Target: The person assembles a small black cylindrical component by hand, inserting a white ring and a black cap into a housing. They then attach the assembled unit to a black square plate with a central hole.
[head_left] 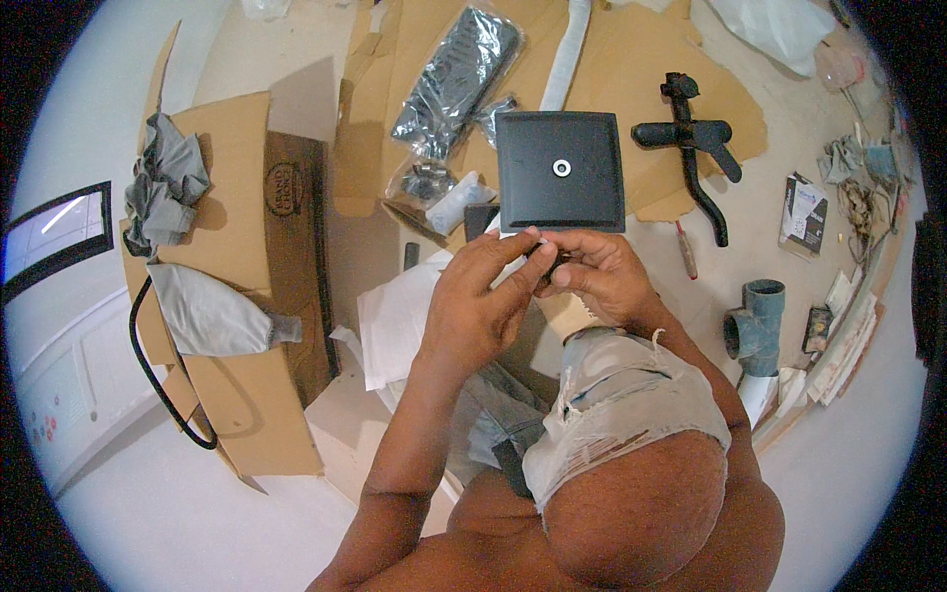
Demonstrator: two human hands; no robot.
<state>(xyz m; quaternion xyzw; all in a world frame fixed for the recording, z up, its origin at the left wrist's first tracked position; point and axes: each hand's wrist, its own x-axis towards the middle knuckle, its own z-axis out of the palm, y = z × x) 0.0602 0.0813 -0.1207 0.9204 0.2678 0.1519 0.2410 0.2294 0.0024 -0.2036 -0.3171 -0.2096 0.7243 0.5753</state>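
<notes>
My left hand (481,296) and my right hand (604,274) meet in front of me, fingers closed in a pinch. Between them is a small dark round fitting (548,268), mostly covered by the fingers. A tiny white piece (546,242) shows at my left fingertips; its kind is unclear. Just beyond the fingers lies a black square shower head (560,192), its round metal connector (561,169) facing up. To the right of it, a black mixer tap (681,135) with a curved spout rests on the cardboard.
Flattened cardboard (631,69) covers the floor ahead, with a plastic-wrapped black part (459,74) on it. An upright carton (232,385) with grey cloth bags (212,311) and a black hose (148,370) stands left. Rightward are a screwdriver (686,250), a small box (804,215) and a grey pipe tee (760,326).
</notes>
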